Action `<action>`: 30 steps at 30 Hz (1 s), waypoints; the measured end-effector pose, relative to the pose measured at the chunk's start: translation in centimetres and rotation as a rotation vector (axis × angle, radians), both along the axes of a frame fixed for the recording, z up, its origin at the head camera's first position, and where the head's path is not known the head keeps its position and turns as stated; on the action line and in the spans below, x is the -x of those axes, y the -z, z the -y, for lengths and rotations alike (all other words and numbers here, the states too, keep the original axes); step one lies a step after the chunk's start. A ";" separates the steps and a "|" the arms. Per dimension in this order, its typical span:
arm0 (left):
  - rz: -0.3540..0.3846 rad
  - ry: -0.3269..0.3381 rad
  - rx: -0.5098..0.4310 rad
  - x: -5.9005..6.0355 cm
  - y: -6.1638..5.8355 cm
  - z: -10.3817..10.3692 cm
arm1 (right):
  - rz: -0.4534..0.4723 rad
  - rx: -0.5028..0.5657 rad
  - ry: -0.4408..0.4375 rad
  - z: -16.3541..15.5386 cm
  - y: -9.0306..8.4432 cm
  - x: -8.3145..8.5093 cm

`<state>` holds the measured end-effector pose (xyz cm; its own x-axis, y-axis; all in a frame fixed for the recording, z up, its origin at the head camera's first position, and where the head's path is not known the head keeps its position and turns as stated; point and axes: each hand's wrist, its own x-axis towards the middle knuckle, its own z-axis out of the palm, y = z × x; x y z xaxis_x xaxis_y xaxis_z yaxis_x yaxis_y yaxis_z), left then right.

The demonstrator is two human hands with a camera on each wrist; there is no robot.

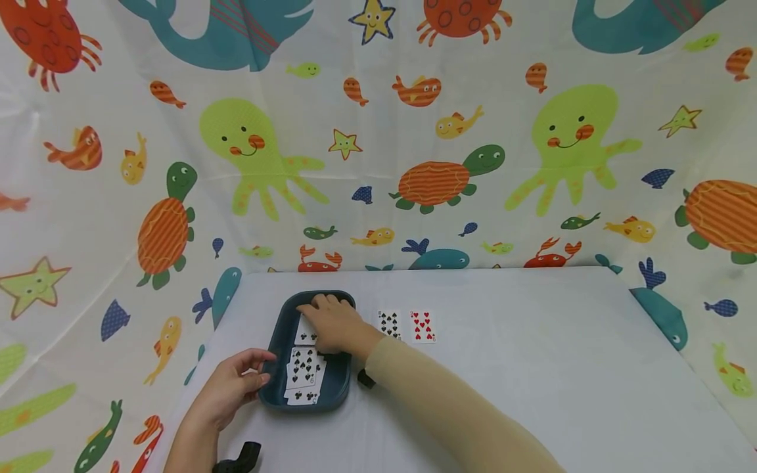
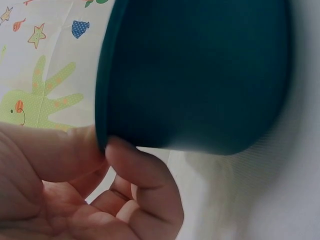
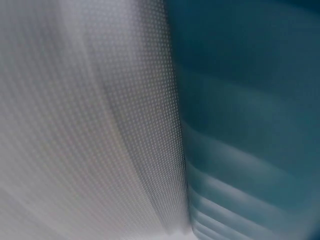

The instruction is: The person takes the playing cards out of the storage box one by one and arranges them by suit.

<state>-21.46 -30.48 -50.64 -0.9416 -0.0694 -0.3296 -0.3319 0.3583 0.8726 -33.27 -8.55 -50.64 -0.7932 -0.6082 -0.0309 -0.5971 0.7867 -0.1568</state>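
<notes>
A dark teal tray (image 1: pixel 340 394) stands on the white table, left of centre. My left hand (image 1: pixel 233 387) pinches its near-left rim between thumb and forefinger; the left wrist view shows this grip on the tray wall (image 2: pixel 200 75) closely. My right hand (image 1: pixel 337 322) reaches into the far end of the tray, over a playing card with black pips (image 1: pixel 304 334). Whether its fingers hold that card is hidden. Nearer in the tray lie overlapping playing cards (image 1: pixel 303 368) with black pips. The right wrist view shows the tray's outer wall (image 3: pixel 245 125), not the hand.
Right of the tray, two playing cards lie face up on the table: a black spade card (image 1: pixel 388 322), partly covered by my right wrist, and a red heart card (image 1: pixel 422 327). A sea-animal curtain (image 1: pixel 367 144) hangs behind the table (image 1: pixel 532 368).
</notes>
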 end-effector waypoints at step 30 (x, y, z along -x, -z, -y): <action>0.024 -0.015 0.027 0.4 -0.3 -0.3 | 0.036 0.252 -0.111 -4.0 -3.3 -0.2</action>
<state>-21.85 -30.14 -50.34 -0.9322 -0.0923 -0.3499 -0.3580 0.3764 0.8545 -33.05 -4.59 -47.34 -0.7226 -0.6833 0.1052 -0.6678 0.6506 -0.3617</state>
